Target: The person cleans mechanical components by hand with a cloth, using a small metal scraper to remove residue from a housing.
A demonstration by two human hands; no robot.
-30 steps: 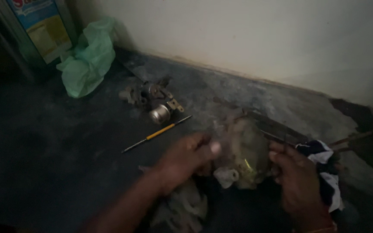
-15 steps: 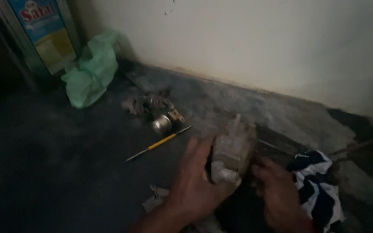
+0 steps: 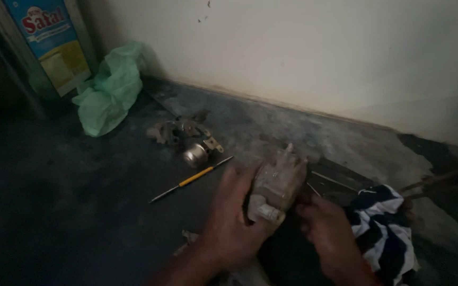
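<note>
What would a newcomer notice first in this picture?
First, the pale grimy part at centre, gripped by the left hand with the right hand touching its lower side. Next, the green bag by the wall at upper left, then the yellow-handled screwdriver on the dark floor.

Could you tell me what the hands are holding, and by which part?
A grimy metal part, gripped by the left hand on its left side and the right hand at its lower right.

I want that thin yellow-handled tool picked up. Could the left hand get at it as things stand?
Probably, but not at once: the left hand grips the grey metal part together with the right hand. The yellow-handled tool lies on bare floor just beside it, nothing between.
</note>
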